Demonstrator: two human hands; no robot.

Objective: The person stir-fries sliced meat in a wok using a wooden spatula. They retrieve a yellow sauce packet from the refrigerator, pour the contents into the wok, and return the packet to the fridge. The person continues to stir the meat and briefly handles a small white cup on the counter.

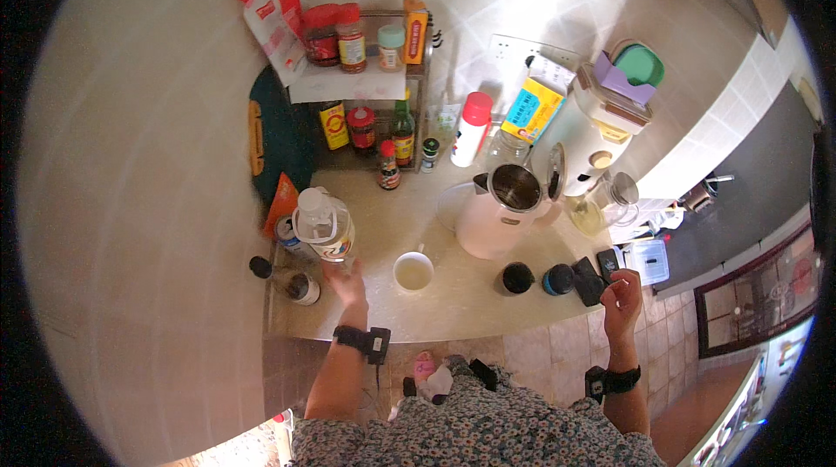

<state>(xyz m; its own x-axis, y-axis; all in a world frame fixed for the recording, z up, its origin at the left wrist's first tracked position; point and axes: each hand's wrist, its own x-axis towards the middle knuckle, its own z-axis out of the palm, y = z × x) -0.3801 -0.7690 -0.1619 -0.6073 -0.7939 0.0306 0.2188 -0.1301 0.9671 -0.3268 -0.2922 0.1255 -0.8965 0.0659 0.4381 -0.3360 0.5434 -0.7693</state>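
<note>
My left hand point(346, 281) is against the lower part of a large clear plastic bottle point(330, 229) with a white cap and handle; the bottle hides its fingertips, so its grip is unclear. To its right stands a white mug point(413, 272) with pale liquid inside. My right hand point(622, 297) is raised near the counter's right end, its fingers loosely bent with a gap to the thumb and nothing visible in them. Close by lie dark flat objects point(588, 282). A pale pink electric kettle point(493, 229) stands with its lid up, beyond a dark cup point(516, 278) and a blue-and-black round container point(558, 279).
A rack point(356, 85) of sauce bottles and jars stands at the back left. Behind the kettle are a white bottle with a red cap point(471, 131), a yellow-and-blue carton point(534, 108) and a glass pitcher point(597, 209). A dark-lidded jar point(304, 289) stands at the left edge.
</note>
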